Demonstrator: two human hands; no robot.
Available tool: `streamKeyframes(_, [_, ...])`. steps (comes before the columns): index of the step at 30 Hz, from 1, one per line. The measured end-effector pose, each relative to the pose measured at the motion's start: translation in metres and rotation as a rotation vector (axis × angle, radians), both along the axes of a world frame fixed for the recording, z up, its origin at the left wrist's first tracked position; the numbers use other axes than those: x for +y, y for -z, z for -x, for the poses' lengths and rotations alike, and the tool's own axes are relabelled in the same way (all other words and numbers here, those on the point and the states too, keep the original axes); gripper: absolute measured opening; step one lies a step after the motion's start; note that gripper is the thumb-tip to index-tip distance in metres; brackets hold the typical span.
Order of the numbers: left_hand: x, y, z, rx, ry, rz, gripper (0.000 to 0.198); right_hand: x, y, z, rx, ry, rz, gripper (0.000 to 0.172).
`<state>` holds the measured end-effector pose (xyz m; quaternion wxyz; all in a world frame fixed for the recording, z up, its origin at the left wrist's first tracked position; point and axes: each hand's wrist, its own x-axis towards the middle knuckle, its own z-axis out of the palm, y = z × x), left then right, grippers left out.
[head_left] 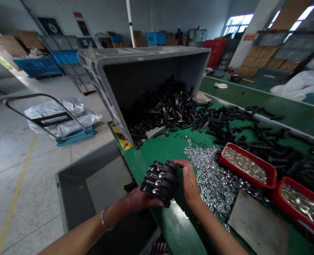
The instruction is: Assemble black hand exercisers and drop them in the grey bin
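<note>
A row of several black curved parts with shiny metal fittings [161, 180] sits in my left hand [143, 199], which grips the row from below and the left. My right hand [191, 182] is beside the row's right side, palm turned toward it and fingers stretched out. Its fingertips reach the row's far end; whether they touch it I cannot tell. Both hands are over the left edge of the green table [151, 156]. A wide spread of small metal nuts or washers [212, 180] lies just right of my right hand.
A big grey crate [146, 58] lies on its side, black parts [173, 109] spilling out. Two red trays [272, 177] of small metal pieces and a metal plate [258, 223] are at right. Below the table edge stands a grey bin [63, 191]; a loaded trolley [74, 136] is on the floor.
</note>
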<state>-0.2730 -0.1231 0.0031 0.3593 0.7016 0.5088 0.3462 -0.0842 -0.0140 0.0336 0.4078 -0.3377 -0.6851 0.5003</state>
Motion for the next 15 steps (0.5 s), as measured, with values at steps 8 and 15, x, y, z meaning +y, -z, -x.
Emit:
streamKeyframes(8, [0.006, 0.004, -0.035, -0.124, 0.094, 0.132, 0.04, -0.013, -0.005, 0.02, 0.267, 0.025, 0.479, 0.06])
streamKeyframes(15, [-0.004, 0.024, -0.038, -0.294, 0.074, 0.247, 0.03, -0.018, -0.007, 0.026, 0.17, 0.089, 0.447, 0.064])
